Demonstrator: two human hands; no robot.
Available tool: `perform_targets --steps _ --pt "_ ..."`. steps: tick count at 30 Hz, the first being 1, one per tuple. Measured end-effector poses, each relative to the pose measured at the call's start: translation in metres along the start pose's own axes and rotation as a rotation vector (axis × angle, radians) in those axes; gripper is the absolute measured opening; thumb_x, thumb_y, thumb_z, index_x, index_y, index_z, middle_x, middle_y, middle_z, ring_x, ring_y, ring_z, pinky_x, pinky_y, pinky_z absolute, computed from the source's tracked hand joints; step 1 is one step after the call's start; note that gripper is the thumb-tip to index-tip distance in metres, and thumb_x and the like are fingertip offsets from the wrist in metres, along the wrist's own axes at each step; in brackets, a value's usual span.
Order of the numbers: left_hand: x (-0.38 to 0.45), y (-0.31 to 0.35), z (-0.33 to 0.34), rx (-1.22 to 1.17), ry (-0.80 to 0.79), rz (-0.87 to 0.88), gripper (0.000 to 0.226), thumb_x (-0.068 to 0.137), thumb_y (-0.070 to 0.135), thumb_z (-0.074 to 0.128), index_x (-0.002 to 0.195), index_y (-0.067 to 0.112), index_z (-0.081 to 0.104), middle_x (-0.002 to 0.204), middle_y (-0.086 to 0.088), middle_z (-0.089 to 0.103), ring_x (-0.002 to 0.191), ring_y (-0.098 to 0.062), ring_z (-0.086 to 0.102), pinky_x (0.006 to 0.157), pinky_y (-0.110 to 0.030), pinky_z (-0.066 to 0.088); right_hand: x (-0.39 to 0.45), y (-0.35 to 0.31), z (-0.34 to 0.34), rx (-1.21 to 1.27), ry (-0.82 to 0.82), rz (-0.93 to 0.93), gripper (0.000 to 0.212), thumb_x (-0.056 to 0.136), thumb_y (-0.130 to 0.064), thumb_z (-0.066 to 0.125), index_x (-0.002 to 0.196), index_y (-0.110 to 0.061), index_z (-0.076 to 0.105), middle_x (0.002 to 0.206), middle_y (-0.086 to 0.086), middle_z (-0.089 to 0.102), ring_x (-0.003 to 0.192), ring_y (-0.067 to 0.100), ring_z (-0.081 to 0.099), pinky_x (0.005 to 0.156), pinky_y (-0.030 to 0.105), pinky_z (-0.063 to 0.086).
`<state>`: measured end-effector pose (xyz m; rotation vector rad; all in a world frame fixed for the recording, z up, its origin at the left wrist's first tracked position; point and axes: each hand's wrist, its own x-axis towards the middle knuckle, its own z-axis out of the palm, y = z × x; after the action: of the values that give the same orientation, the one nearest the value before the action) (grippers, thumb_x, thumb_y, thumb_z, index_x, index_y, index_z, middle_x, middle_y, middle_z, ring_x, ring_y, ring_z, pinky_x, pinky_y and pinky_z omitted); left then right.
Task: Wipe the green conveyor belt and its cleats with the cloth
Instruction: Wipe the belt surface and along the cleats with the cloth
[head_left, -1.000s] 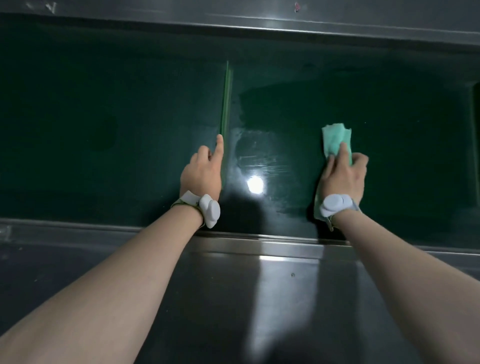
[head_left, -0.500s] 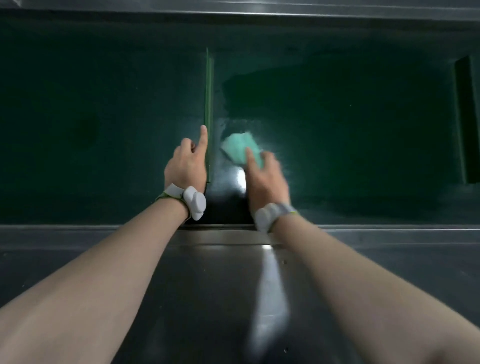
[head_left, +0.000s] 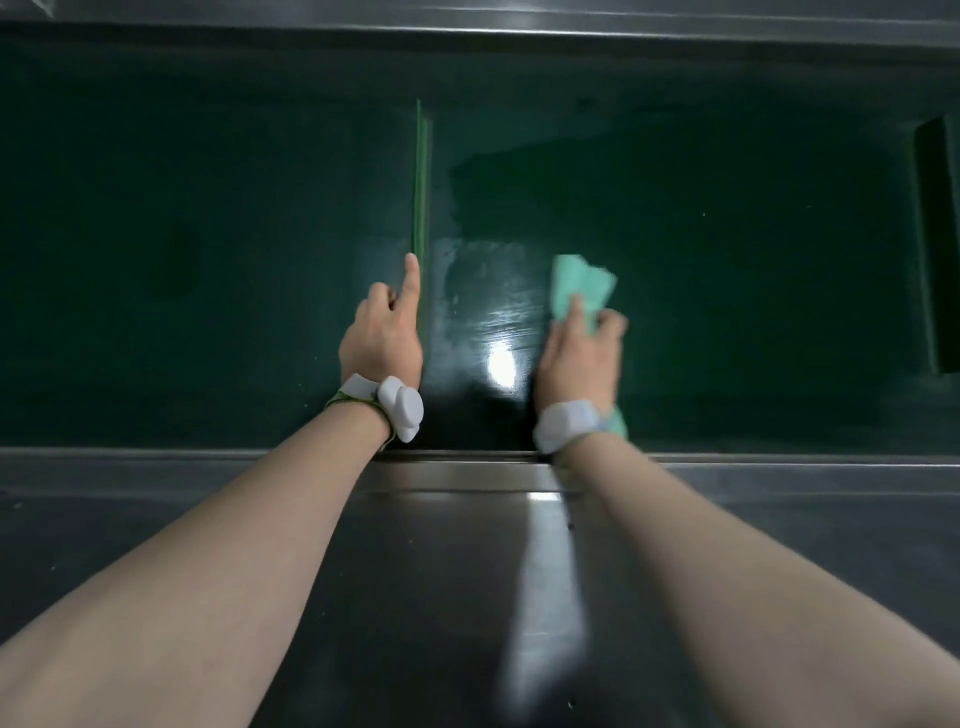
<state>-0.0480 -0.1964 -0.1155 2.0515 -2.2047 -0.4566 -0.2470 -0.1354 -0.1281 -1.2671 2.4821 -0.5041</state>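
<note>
**Cloth down on the wet belt, right of the cleat**

Dark green conveyor belt (head_left: 208, 234) filling the frame from 9 o'clock across to 3 o'clock. Thin light-green cleat (head_left: 422, 176) standing on it, running from centre up toward 12 o'clock. Left hand (head_left: 382, 332) just left of centre, index finger stretched straight along the cleat's left side, other fingers curled under, nothing held. Right hand (head_left: 582, 353) just right of centre, fingers laid over the mint-green cloth (head_left: 576, 286) and pressing it onto the belt; thumb hidden, so grip or flat press not tellable. Cloth poking out past the fingertips toward 12 o'clock, a scrap more showing by the wrist toward 5 o'clock. Hands apart, a wet shiny patch with a bright glare spot (head_left: 501, 366) between them. Second cleat (head_left: 932, 244) at the far edge, 3 o'clock. White wristbands on both wrists. Steel frame rail (head_left: 156, 460) across the near side, 6 o'clock, forearms reaching over it.
</note>
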Motion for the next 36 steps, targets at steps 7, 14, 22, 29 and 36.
perform_targets --steps 7,14,22,29,36 --pt "0.005 -0.003 -0.008 -0.047 -0.074 0.017 0.073 0.099 0.018 0.050 0.162 0.035 0.016 0.114 -0.006 0.048 0.097 -0.027 0.052 0.062 -0.038 0.042 -0.062 -0.083 0.037 -0.020 -0.330 -0.373 0.054 0.104 -0.014 0.048 0.156 -0.016 0.032 0.138 0.016 0.042 0.109 0.030 0.051 0.091 0.037 0.053" --pt "0.003 -0.004 -0.001 -0.089 -0.025 -0.008 0.072 0.099 0.008 0.046 0.162 0.036 0.024 0.110 -0.005 0.048 0.092 -0.025 0.052 0.066 -0.037 0.040 -0.019 -0.048 0.027 -0.274 -0.337 -0.742 0.058 0.095 -0.010 0.050 0.152 -0.014 0.040 0.125 0.019 0.050 0.095 0.035 0.056 0.071 0.045 0.058" --pt "0.004 -0.011 0.001 -0.091 0.090 0.121 0.072 0.090 -0.012 0.052 0.155 0.017 0.044 0.093 -0.009 0.052 0.066 -0.022 0.044 0.047 -0.032 0.035 0.116 -0.141 0.042 -0.202 -0.256 -0.420 0.044 0.102 -0.017 0.050 0.145 -0.024 0.044 0.134 0.015 0.038 0.115 0.037 0.048 0.072 0.037 0.043" --pt "0.036 -0.021 -0.004 -0.210 0.100 0.131 0.044 0.099 0.009 0.055 0.142 0.014 0.056 0.114 -0.011 0.060 0.089 -0.033 0.063 0.057 -0.040 0.052 0.083 -0.135 0.057 -0.003 -0.198 -0.384 0.046 0.105 -0.026 0.045 0.150 -0.023 0.041 0.136 0.018 0.039 0.114 0.037 0.048 0.085 0.038 0.050" --pt "0.111 0.006 0.008 -0.320 0.105 -0.093 0.038 0.103 0.032 0.029 0.128 0.019 0.055 0.116 -0.007 0.065 0.093 -0.037 0.063 0.064 -0.037 0.043 0.024 -0.094 0.054 -0.028 -0.261 -0.448 0.055 0.094 -0.018 0.062 0.147 -0.022 0.046 0.127 0.016 0.046 0.101 0.035 0.056 0.071 0.036 0.053"
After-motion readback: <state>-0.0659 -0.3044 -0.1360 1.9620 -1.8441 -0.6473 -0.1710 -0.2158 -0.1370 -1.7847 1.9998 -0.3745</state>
